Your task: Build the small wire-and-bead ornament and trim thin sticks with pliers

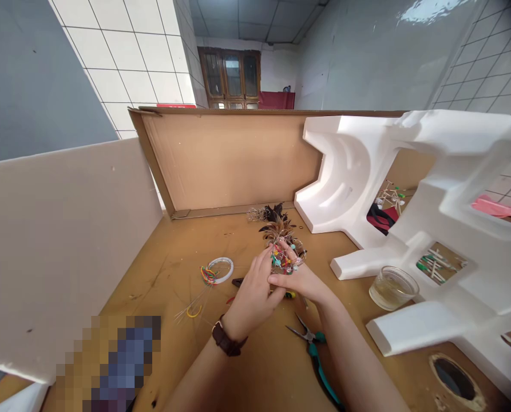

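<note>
My left hand point(255, 289), with a dark watch point(227, 337) on the wrist, and my right hand point(302, 281) meet over the middle of the table. Between them is a beaded wire piece point(284, 260) with red, green, yellow and clear beads; both hands are closed on it. Brown and black feathers point(277, 226) lie just beyond the fingers; whether they are joined to the beads I cannot tell. Green-handled pliers point(311, 337) rest open beside my right forearm. Under my hands, a tool with a yellow-and-black handle point(290, 295) is mostly hidden.
Left of my hands lie a white ring point(227, 270), coloured strands point(208, 276) and thin wires with a yellow loop point(194, 312). A coil of wire point(257, 214) is farther back. A glass bowl point(392, 289) stands by white foam packaging point(349, 154) at right. Cardboard point(238, 160) walls the back.
</note>
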Action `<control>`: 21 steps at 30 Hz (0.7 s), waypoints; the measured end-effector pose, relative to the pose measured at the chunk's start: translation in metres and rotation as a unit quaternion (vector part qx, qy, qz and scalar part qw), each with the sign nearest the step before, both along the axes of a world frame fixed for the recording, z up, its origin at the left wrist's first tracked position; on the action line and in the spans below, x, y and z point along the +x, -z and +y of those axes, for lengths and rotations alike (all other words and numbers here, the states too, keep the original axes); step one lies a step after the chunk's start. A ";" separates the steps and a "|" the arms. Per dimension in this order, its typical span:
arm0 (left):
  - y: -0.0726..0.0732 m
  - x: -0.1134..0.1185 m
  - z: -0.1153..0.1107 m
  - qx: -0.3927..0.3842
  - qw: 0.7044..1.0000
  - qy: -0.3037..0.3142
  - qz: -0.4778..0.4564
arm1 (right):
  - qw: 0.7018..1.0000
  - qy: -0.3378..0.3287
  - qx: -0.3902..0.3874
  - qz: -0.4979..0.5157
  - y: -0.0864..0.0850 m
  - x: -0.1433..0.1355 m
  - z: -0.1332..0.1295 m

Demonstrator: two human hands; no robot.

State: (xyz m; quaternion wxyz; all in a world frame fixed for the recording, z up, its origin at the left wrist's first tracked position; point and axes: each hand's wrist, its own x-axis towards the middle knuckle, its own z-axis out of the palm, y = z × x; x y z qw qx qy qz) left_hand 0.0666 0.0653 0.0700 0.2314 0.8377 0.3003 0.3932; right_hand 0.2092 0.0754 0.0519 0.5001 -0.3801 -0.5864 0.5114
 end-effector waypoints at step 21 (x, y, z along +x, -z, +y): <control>-0.009 -0.027 0.004 -0.093 0.992 0.033 0.074 | 0.999 0.035 -0.008 0.013 -0.014 0.007 -0.003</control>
